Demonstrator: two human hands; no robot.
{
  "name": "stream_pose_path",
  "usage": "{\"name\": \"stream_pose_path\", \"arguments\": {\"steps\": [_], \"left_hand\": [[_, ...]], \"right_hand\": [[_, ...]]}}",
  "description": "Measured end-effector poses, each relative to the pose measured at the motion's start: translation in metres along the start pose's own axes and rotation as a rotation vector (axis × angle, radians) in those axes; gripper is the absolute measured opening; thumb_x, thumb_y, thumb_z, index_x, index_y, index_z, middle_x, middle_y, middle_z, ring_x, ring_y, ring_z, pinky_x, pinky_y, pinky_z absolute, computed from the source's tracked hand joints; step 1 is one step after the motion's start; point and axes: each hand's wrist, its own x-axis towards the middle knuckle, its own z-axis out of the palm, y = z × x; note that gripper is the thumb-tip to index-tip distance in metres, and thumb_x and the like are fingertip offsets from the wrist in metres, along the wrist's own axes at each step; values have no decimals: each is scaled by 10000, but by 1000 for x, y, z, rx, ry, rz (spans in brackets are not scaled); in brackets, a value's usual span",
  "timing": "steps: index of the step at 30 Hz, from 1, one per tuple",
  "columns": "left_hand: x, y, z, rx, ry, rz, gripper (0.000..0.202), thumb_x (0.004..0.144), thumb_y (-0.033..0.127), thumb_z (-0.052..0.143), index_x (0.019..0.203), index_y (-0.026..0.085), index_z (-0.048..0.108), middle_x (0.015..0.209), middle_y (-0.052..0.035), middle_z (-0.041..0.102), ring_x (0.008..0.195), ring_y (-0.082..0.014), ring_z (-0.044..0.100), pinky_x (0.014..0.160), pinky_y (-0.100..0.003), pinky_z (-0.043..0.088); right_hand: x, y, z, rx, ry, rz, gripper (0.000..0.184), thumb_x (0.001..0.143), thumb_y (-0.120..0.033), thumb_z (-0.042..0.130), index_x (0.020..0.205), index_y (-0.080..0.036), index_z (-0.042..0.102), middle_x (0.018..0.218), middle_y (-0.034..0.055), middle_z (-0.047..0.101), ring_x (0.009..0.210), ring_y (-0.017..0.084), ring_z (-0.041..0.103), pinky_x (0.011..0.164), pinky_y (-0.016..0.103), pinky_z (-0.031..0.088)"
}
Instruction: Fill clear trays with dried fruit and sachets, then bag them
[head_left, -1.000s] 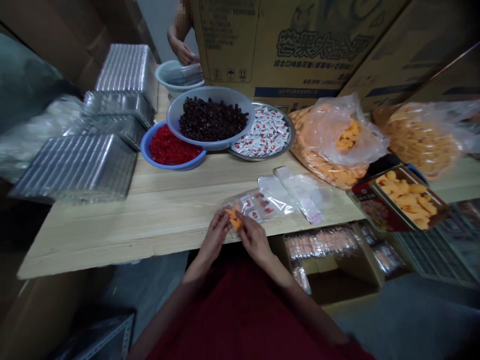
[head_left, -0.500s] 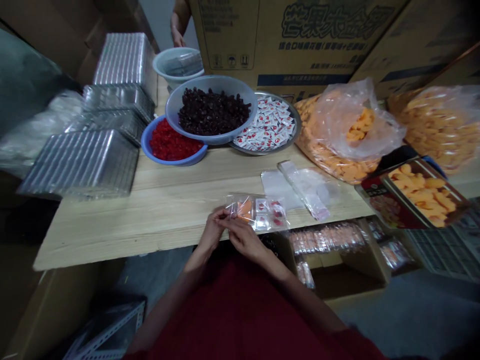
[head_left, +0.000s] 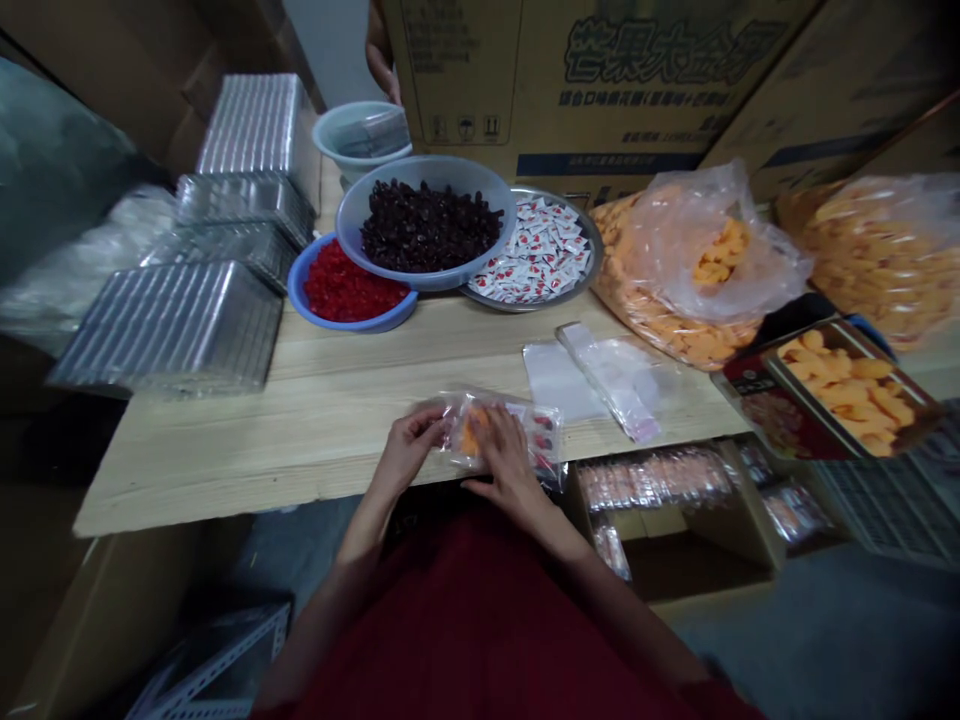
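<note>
A clear plastic packet (head_left: 546, 436) with an orange piece, small white sachets and red pieces in it lies at the table's front edge. My left hand (head_left: 411, 440) pinches the packet's left end between thumb and fingers. Across the packet's middle lies my right hand (head_left: 510, 470), fingers stretched out and hiding part of the contents. Beyond and to the right are a stack of flat clear bags (head_left: 607, 385) and a white sheet (head_left: 559, 382).
Behind stand a bowl of dark pieces (head_left: 431, 228), a blue bowl of red pieces (head_left: 352, 285) and a tray of sachets (head_left: 540, 250). Clear trays (head_left: 180, 325) are stacked left. Orange pieces fill bags (head_left: 675, 270) and a box (head_left: 847, 390) right. Another person's hand (head_left: 386, 75) shows behind.
My left hand has moved left along the packet's end. My right hand has left the pinch beside it and now lies flat over the packet, which has shifted slightly left.
</note>
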Motion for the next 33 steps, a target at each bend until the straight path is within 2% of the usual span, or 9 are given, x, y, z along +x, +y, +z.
{"name": "stream_pose_path", "arguments": {"steps": [4,9,13,17,22,24,27,30,33], "left_hand": [[-26,35,16,45,68,122,345,809,358,743,1083,181,630,653,43,589,576,-108,551,539,-203,475],[-42,67,21,-21,128,242,383,866,364,713,1175,217,541,686,46,621,555,-96,562,525,-186,465],[-37,63,13,-44,116,202,526,892,452,670,1310,227,443,729,39,627,550,-103,569,514,-200,464],[-39,55,17,-40,69,174,647,824,384,757,1352,243,411,671,81,545,487,-83,490,459,-177,409],[-42,66,1,-200,55,317,571,877,361,710,1383,282,457,776,27,597,612,-106,571,573,-205,486],[-34,69,-13,-199,-7,446,773,780,366,812,1450,328,429,1108,-60,656,975,-184,656,809,-280,552],[-16,59,-22,23,-263,444,1075,594,270,941,1514,364,393,1497,-107,489,1406,-298,444,1100,-404,449],[-3,39,-5,154,-488,225,710,694,298,881,1351,259,615,1323,-134,639,1266,-309,577,1042,-440,498],[1,25,21,119,-570,91,311,797,381,788,1024,170,752,996,-112,735,942,-261,682,867,-400,567]], "right_hand": [[-1,-7,-11,-26,63,-22,826,984,-331,545,1637,-261,44,1688,121,91,1567,333,45,1237,618,169],[9,-15,-25,93,180,-101,682,1026,-159,315,1638,-293,47,1646,87,278,1541,242,234,1241,536,276],[8,-12,-22,90,151,-157,681,1014,-103,301,1635,-294,99,1625,97,325,1530,235,268,1225,535,318],[5,-11,-16,97,121,-200,656,1013,-107,304,1630,-277,158,1618,95,340,1529,233,269,1227,542,310],[3,-23,-48,334,128,-142,536,1052,-290,365,1586,-309,323,1578,62,419,1496,236,347,1233,509,320],[1,-30,-68,520,122,-37,507,1050,-391,396,1549,-301,405,1546,68,466,1456,243,419,1210,486,368],[2,-40,-89,785,125,125,453,1023,-389,500,1470,-313,518,1480,58,544,1374,234,524,1162,454,439],[5,-44,-99,904,120,199,378,963,-353,624,1336,-293,645,1378,55,634,1281,232,608,1118,433,488],[2,-39,-110,927,227,321,355,857,-343,761,1197,-255,716,1219,60,722,1126,226,697,1007,388,574]]}}
